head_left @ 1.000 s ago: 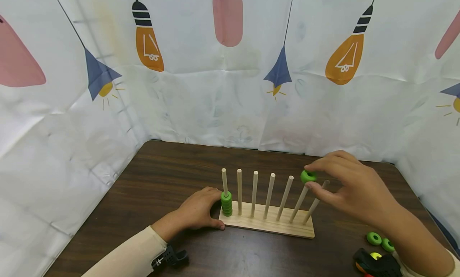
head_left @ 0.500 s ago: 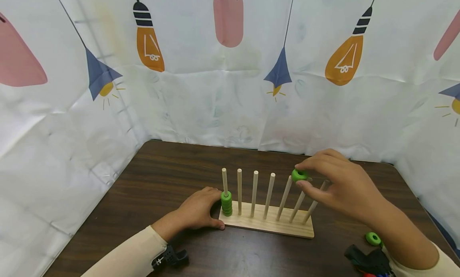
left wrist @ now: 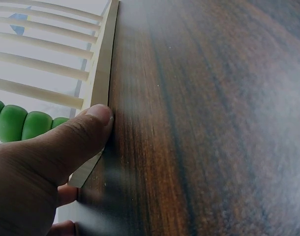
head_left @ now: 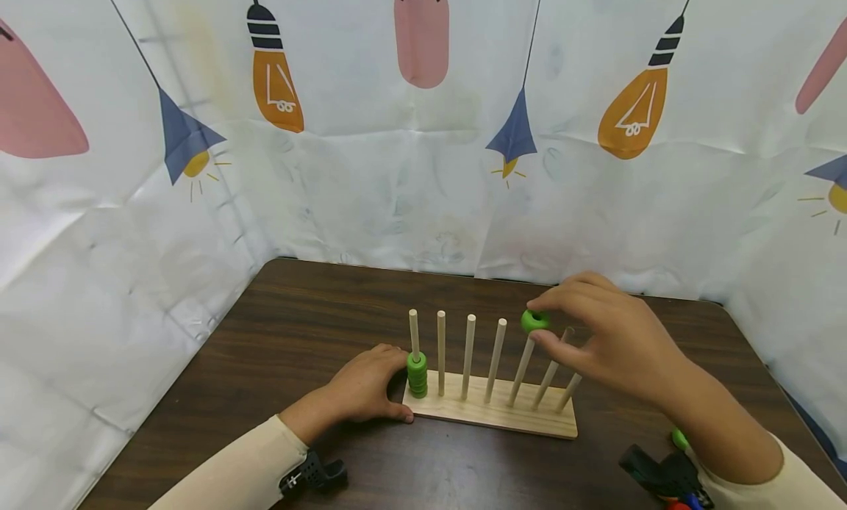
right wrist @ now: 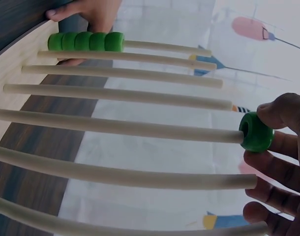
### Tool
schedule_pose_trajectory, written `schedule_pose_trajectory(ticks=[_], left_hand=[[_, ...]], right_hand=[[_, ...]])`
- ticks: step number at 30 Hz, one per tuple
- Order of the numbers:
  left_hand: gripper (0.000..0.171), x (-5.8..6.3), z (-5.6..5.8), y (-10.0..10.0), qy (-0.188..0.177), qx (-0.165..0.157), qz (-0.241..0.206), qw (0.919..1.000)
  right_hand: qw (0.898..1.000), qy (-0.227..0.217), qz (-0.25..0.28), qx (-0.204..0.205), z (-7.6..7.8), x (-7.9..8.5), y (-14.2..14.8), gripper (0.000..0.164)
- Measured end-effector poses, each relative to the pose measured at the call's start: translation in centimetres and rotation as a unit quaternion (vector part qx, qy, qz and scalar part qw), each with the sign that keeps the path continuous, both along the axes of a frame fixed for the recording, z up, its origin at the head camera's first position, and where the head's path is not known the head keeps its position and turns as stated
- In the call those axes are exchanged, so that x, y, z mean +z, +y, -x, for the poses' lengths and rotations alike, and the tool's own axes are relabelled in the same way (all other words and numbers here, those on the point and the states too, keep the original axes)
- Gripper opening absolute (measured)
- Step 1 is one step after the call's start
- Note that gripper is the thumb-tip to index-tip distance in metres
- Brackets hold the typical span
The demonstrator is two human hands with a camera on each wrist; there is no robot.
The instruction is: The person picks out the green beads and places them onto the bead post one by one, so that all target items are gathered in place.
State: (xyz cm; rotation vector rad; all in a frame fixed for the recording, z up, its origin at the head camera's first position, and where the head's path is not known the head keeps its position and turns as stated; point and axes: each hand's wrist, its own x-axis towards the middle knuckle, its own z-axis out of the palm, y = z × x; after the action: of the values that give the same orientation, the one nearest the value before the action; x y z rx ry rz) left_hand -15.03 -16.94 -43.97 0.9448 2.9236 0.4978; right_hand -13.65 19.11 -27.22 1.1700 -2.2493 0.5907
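My right hand [head_left: 605,330] is rim-pinching a likely light, rigid green bead [right wrist: 258,135] over the peg rack [head_left: 486,410]; left hand [head_left: 369,385] is gripping its end.

no words or numbers can be read in any of the views. in the head view, low down and left of the middle, there is a black band [head_left: 312,469] by the end of a pale sleeve [head_left: 231,467]. it has a small white mark [head_left: 290,483] on it, too tiny to read. in the upper left, the white squiggle in the orange bulb [head_left: 279,91] is just a drawing.
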Motion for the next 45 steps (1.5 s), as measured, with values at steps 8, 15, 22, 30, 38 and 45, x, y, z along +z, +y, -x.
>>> schedule_pose_trajectory(ticks=[8,15,22,30,38,45], left_hand=[[0.070,0.0,0.0,0.0,0.003,-0.002,-0.001,1.0000],[0.069,0.0,0.0,0.0,0.004,-0.002,-0.002,1.0000],[0.069,0.0,0.0,0.0,0.003,-0.003,-0.003,1.0000],[0.067,0.0,0.0,0.0,0.000,-0.002,-0.003,1.0000],[0.066,-0.1,0.1,0.0,0.003,-0.003,0.001,1.0000],[0.066,-0.1,0.1,-0.1,0.002,-0.004,-0.003,1.0000]], right_hand=[[1.000,-0.002,0.005,0.008,0.4,0.0,-0.9,0.033],[1.000,-0.003,0.007,0.018,0.7,-0.1,-1.7,0.035],[1.000,-0.019,0.000,0.015,0.8,-0.1,-2.3,0.036],[0.999,-0.028,-0.004,0.018,1.1,-0.1,-3.1,0.033],[0.999,-0.030,-0.007,0.018,1.4,-0.1,-4.1,0.031],[0.999,-0.049,-0.015,0.013,1.4,0.0,-4.9,0.029]])
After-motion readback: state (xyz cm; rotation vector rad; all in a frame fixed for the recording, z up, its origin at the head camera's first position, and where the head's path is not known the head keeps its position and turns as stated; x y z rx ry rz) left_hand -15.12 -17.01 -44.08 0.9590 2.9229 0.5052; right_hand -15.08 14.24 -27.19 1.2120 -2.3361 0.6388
